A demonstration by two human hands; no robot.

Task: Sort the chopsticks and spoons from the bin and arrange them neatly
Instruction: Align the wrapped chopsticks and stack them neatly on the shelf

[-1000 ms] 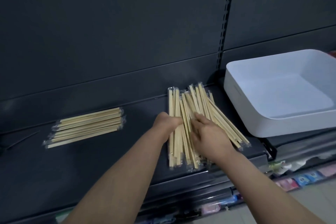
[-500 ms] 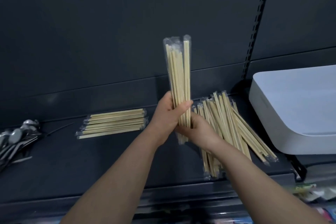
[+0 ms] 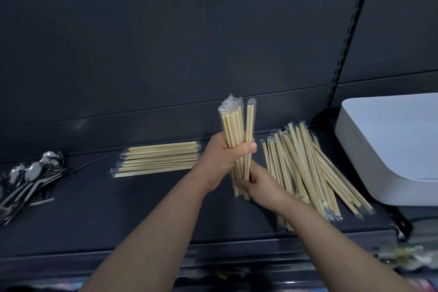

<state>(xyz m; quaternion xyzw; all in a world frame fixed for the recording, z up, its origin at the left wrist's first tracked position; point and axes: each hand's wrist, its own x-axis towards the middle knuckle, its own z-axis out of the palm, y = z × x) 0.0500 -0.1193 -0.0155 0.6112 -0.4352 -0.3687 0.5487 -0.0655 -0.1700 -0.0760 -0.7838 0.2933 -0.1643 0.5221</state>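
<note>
Above the shelf [image 3: 118, 208], left hand [image 3: 222, 156] and right hand [image 3: 260, 182] grip an upright chopstick bundle [image 3: 237, 125]

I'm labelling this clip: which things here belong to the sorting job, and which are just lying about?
Job: chopstick bundle held by left hand and right hand; neat row; loose pile; spoons; bin.
Lying about: black strip by the spoons; blurred packets below the shelf.

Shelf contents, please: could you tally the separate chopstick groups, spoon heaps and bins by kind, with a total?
Chopstick groups: 3, the neat stack, the loose pile and the bundle gripped by the left hand and right hand.
Spoon heap: 1.
White bin: 1.
Total: 5.
</note>
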